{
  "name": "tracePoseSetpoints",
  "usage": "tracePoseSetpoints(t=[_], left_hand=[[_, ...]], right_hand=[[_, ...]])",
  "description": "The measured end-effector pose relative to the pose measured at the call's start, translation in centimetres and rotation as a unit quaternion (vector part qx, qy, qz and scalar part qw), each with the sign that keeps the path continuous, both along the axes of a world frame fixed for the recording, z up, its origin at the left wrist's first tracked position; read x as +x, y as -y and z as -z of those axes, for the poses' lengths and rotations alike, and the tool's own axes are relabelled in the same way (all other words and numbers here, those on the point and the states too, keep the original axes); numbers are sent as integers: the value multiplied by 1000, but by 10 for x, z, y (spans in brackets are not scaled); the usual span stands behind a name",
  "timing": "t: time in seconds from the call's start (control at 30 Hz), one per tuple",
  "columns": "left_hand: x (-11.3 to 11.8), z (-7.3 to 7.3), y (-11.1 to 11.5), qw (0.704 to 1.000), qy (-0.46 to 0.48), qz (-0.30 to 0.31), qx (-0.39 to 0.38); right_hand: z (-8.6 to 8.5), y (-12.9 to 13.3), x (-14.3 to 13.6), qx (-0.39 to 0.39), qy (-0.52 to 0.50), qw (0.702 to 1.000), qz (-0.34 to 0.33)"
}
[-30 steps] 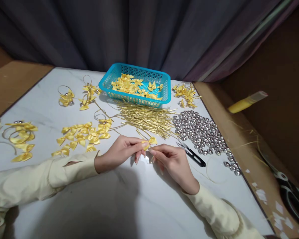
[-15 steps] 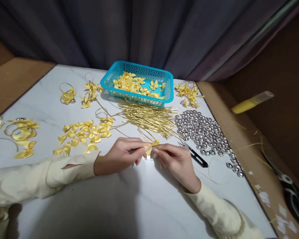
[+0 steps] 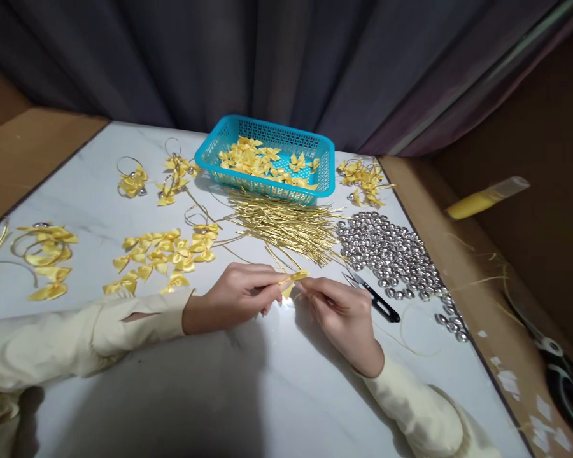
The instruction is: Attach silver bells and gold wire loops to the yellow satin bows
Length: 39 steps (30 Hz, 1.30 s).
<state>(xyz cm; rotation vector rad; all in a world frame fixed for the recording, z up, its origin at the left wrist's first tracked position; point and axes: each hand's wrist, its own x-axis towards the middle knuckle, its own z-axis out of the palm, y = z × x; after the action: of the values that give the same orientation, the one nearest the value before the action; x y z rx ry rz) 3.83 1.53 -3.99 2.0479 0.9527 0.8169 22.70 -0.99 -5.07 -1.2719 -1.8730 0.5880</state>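
Left hand: your left hand (image 3: 236,298) lay on the white table (image 3: 248,394) just below centre, thumb and fingers pinched shut on the yellow bow (image 3: 290,282).
Right hand: your right hand (image 3: 341,306) met it from 3 o'clock, fingertips closed on the same bow; I could not tell whether it also held a gold wire.
Bow: it sat between both sets of fingertips, raised slightly off the table, at 6 o'clock of the gold wire pile (image 3: 286,226).
Snips: the black thread snips (image 3: 375,298) lay just beside your right hand, at its 2 o'clock.
Bells: the silver bells (image 3: 391,251) spread at 1 o'clock of your right hand, near the table's right edge.
Loose bows: a scatter of yellow bows (image 3: 165,254) lay at 10 o'clock of your left hand.
Basket: the blue basket (image 3: 267,184) stood at 12 o'clock, beyond the wires, with more bows inside.
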Motion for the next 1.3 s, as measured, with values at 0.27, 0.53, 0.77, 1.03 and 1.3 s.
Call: tracePoseSetpoints(t=[0.27, 0.53, 0.77, 1.03, 1.3], left_hand=[[0, 3, -1, 998, 7, -7, -57], [5, 10, -5, 988, 117, -50, -90], [5, 10, -1, 988, 146, -11, -41], [2, 13, -2, 989, 143, 16, 16], [2, 13, -2, 990, 140, 6, -7]], right_hand=[[1, -1, 1, 29, -9, 1000, -7], [-10, -7, -8, -359, -275, 891, -33], [-9, -6, -10, -377, -273, 884, -33], [-8, -6, -9, -366, -235, 900, -30], [-10, -4, -7, -324, -191, 926, -27]])
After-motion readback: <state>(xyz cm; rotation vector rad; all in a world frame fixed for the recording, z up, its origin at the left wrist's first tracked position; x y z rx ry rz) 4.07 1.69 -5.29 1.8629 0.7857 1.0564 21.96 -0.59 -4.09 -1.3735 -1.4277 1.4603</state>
